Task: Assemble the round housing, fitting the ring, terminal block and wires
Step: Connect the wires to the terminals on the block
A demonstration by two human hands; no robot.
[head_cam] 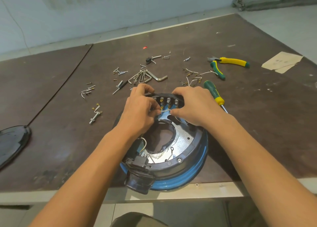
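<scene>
Now the block [167,96] lay crosswise on the housing's [192,151] far rim. Our left hand [139,110] pinched the white wire [166,109] in its fingers [154,114] just inside that rim; our right hand [193,105] clasped the block's right end, so the wire lay nearer our left.

Bench: dark brown scuffed bench [257,124], pale front edge
Near edge: blue-rimmed round metal housing [188,151]
Right: green-and-yellow screwdriver [213,93]; yellow-and-green pliers [223,64]; torn beige paper scrap [281,62]
Middle: steel hex keys [145,76]; loose small screws [120,71]; white wire pieces with brass terminals [192,77]
Left: glossy black oval cover [12,141]; steel bolt with nuts [95,117]
</scene>
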